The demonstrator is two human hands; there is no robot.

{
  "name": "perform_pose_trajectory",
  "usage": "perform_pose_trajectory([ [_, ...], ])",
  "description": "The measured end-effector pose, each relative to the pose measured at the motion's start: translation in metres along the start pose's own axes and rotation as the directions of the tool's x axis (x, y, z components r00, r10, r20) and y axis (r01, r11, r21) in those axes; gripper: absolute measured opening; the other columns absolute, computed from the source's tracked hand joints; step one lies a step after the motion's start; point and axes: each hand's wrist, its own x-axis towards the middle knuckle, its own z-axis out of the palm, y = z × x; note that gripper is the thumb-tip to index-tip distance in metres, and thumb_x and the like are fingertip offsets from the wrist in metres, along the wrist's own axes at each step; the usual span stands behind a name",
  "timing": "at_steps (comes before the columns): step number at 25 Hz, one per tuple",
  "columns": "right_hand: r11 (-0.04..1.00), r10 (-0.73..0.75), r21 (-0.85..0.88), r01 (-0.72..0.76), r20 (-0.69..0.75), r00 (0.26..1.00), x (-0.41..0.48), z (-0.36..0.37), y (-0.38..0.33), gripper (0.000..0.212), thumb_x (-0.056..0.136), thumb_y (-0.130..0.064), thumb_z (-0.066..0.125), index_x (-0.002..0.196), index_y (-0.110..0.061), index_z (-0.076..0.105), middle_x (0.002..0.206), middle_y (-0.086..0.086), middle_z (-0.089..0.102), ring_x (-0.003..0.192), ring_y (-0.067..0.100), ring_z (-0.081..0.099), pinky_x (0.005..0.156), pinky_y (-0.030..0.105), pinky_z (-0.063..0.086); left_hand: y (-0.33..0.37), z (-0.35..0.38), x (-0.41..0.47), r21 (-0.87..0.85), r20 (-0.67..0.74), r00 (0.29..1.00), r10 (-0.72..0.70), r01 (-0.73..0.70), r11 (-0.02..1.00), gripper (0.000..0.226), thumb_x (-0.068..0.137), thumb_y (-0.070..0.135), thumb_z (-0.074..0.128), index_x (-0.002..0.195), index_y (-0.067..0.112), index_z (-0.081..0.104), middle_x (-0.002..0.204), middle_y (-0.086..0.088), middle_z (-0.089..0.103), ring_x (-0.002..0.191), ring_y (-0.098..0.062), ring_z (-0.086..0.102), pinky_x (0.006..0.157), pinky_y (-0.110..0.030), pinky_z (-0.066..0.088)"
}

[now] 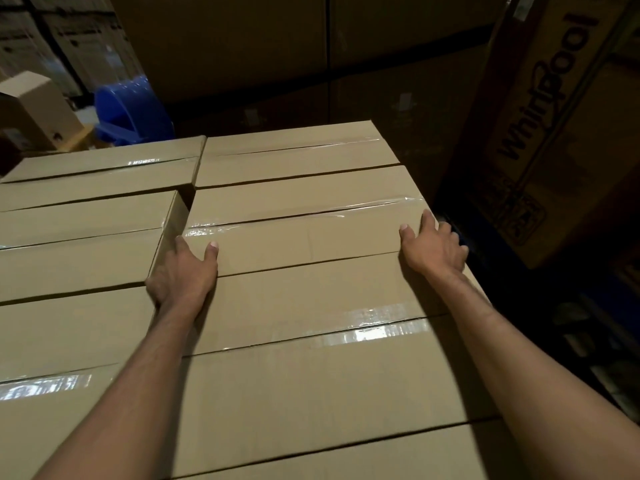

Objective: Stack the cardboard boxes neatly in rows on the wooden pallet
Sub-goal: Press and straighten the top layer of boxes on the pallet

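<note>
A view from head height looks down over two bare forearms reaching forward across a stack of sealed cardboard boxes. The boxes lie in two rows side by side, their tops level, each closed along its middle seam with clear shiny tape. The wooden pallet beneath them is hidden from view.

Both hands hold one cardboard box in the right-hand row, the second from the far end. The left hand clasps the box's near left corner: the thumb rests flat on the top face while the fingers curl down into the narrow gap between the two rows, pressed against the box's left side. The right hand grips the near right corner, with the thumb and one finger lying on top and the remaining fingers wrapped over the right edge of the stack. Both sets of fingers are closed around the box.

The held box touches the far box behind it and the near box in front of it. The left row sits just beside the right row, its tops slightly lower.

Beyond the stack stands a dim wall of larger cartons. A tall carton printed with the word Whirlpool rises at the right. A blue plastic bin and a small open carton sit at the far left.
</note>
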Motion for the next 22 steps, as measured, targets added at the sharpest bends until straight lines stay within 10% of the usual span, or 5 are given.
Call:
perform_pose_trajectory([
  [11,0.994,-0.092,-0.054,0.094,0.04,0.995,-0.013,-0.003,0.01,0.066,0.105,-0.058,0.025,0.162,-0.023,0.022,0.166,0.016,0.024,0.148,0.039,0.028,0.117,0.055,0.026,-0.006,-0.01,-0.01,0.005,0.092,0.994,0.052,-0.053,0.999,0.067,0.104,0.051,0.039,0.155,0.008,0.032,0.152,-0.023,0.044,0.139,-0.042,0.043,0.112,-0.053,0.037],
  [14,0.957,-0.248,-0.163,0.24,-0.035,0.968,-0.01,0.003,-0.001,0.054,0.106,-0.044,0.026,0.155,-0.021,0.035,0.167,0.015,0.022,0.154,0.033,0.019,0.122,0.058,0.014,0.014,-0.006,-0.012,0.074,0.06,0.936,0.346,-0.35,0.934,0.055,0.105,0.024,0.043,0.157,0.011,0.031,0.164,-0.016,0.03,0.148,-0.035,0.032,0.119,-0.051,0.029],
  [18,0.913,-0.395,-0.121,0.389,-0.031,0.918,0.012,0.015,-0.026,0.045,0.101,-0.043,0.032,0.131,-0.019,0.055,0.148,0.012,0.047,0.137,0.03,0.04,0.113,0.052,0.03,0.057,0.01,-0.009,0.034,0.07,0.81,0.582,-0.585,0.81,0.039,0.105,0.015,0.042,0.143,0.015,0.054,0.148,-0.009,0.054,0.132,-0.028,0.05,0.111,-0.046,0.043],
  [22,0.924,-0.381,-0.011,0.381,-0.083,0.921,0.063,0.014,-0.044,0.043,0.101,-0.052,0.046,0.127,-0.019,0.057,0.137,0.01,0.054,0.126,0.027,0.048,0.109,0.044,0.038,0.095,0.022,0.016,-0.017,-0.05,0.893,0.448,-0.449,0.893,0.026,0.102,0.033,0.051,0.122,0.019,0.061,0.125,-0.004,0.058,0.108,-0.021,0.052,0.091,-0.04,0.05],
])
